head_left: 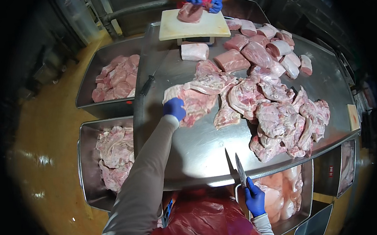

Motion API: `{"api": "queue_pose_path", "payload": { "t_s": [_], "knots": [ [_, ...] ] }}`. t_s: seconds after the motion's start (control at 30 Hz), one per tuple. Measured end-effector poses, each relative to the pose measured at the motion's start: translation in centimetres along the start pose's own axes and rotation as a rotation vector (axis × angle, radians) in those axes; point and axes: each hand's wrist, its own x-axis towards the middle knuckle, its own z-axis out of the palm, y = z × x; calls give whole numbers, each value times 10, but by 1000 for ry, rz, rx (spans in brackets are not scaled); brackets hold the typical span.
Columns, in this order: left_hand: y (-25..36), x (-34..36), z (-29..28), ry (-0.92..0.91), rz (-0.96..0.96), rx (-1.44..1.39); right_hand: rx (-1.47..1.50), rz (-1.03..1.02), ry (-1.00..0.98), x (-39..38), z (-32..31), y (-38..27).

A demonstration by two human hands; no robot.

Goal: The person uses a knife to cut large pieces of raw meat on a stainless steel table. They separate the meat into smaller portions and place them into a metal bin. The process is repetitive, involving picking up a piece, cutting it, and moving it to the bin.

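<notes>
My left hand (pixel 174 109), in a blue glove, is closed on the left edge of a flat piece of raw meat (pixel 192 103) lying on the steel table (pixel 195 156). Its fingertips are turned away and partly hidden. Beside the table's near edge, my right hand (pixel 255 199), also gloved in blue, grips a knife (pixel 240 168) with the blade pointing up and away over the tabletop. Farther right, a heap of pale, fatty meat pieces (pixel 280 120) covers part of the table.
Trimmed loin pieces (pixel 258 53) are piled at the far right. Another knife (pixel 147 85) rests by the left edge. Across the table a person's gloved hands (pixel 206 3) handle meat on a white cutting board (pixel 171 29). Steel tubs of meat (pixel 82 92) stand left and below right.
</notes>
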Motion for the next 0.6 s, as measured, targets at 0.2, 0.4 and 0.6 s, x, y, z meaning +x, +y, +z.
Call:
{"api": "queue_pose_path", "payload": {
  "t_s": [0.2, 0.4, 0.6],
  "knots": [
    [-27, -122, -25, 201, 237, -234, -168, -154, -83, 23, 38, -14],
    [5, -182, -31, 48, 109, -226, -227, -332, -188, 59, 66, -60],
    [4, -211, -30, 184, 139, -451, -387, -371, -265, 64, 63, -61]
  ]
}}
